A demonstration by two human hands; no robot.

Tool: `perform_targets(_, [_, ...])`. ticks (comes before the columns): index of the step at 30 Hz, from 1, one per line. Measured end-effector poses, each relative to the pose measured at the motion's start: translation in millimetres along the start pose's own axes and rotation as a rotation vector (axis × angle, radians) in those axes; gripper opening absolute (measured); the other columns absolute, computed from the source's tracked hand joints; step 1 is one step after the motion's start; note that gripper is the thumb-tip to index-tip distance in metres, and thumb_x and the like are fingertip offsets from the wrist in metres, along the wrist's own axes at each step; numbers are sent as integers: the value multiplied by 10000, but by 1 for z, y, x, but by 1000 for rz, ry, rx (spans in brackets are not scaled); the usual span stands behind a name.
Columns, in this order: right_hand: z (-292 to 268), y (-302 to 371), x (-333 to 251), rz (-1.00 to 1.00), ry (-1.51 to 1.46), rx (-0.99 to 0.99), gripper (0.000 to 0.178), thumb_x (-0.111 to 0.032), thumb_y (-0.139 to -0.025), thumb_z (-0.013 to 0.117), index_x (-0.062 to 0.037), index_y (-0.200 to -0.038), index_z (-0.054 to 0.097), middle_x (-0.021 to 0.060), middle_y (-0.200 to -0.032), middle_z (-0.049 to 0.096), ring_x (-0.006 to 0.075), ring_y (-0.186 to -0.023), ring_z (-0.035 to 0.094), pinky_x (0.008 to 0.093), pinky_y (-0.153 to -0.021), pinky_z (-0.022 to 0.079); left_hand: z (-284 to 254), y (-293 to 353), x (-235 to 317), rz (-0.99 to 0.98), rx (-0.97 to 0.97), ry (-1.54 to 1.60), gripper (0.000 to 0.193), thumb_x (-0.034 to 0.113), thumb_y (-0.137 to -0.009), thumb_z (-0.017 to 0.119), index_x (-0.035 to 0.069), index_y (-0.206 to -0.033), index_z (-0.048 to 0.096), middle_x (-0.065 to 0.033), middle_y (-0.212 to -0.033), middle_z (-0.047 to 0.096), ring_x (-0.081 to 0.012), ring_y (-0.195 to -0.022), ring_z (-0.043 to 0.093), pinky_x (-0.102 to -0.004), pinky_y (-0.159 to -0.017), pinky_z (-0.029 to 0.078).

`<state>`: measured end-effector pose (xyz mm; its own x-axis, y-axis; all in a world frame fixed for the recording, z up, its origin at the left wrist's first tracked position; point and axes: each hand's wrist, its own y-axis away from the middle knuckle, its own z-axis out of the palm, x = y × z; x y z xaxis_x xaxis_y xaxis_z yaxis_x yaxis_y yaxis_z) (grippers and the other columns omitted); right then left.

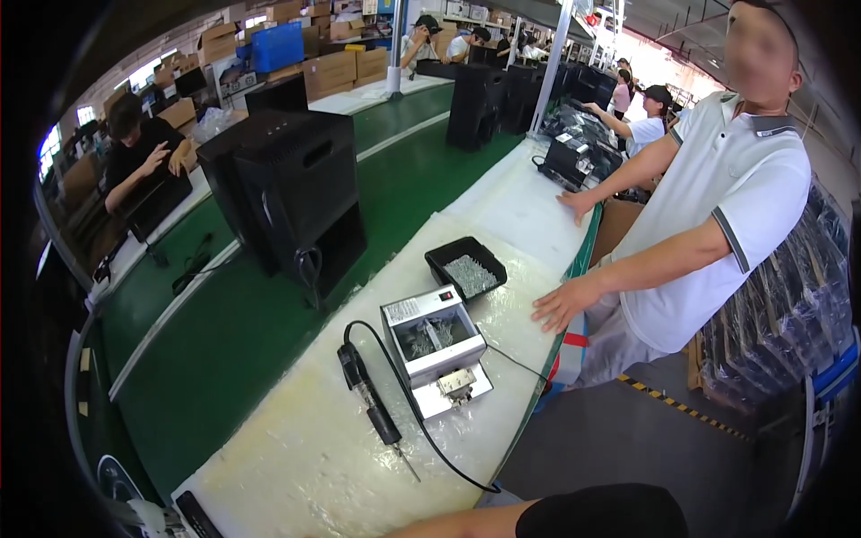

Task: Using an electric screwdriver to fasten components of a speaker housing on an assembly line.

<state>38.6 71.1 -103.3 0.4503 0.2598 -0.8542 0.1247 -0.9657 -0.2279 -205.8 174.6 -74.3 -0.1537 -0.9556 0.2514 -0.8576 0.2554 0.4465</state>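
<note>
Neither of my hands shows. One bare forearm with a black sleeve crosses the lower edge, its hand outside the picture. Nearest to it on the white, film-covered worktop lies a black electric screwdriver, its thin bit pointing toward me and its cable looping to the right. Beside the screwdriver stands a silver screw feeder with loose screws in its open hopper. Just behind the feeder sits a black tray heaped with small silver screws.
A green conveyor runs along the left, carrying tall black cabinets. At right a person in a white polo shirt rests both hands on the worktop. Another person works across the line. Film-wrapped goods stand behind, right.
</note>
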Motion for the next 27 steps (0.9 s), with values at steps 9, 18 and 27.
perform_targets(9, [-12, 1, -15, 15, -19, -50, 212, -215, -756, 529, -31, -750, 634, 193, -703, 626, 368, -662, 629, 483, -555, 489, -8, 6, 14, -61, -56, -19, 594, 377, -881, 458, 29, -1361, 431, -254, -1431, 378, -392, -1384, 269, -644, -1093, 154])
perform_targets(18, [-8, 4, -1, 47, -11, -62, 165, -212, -915, 479, -74, -876, 560, 131, -828, 613, 342, -742, 626, 441, -638, 498, -5, -7, 6, -73, 6, -81, 606, 353, -804, 516, 73, -1340, 482, -218, -1409, 417, -364, -1361, 313, -605, -1104, 203])
perform_targets(27, [0, 5, 2, 8, -41, -12, 171, -225, -907, 501, -80, -936, 586, 106, -849, 626, 332, -721, 626, 432, -631, 504, -16, -5, 8, 0, 94, -192, 475, 413, -860, 502, 241, -1301, 543, -66, -1389, 484, -218, -1270, 427, -483, -1008, 380])
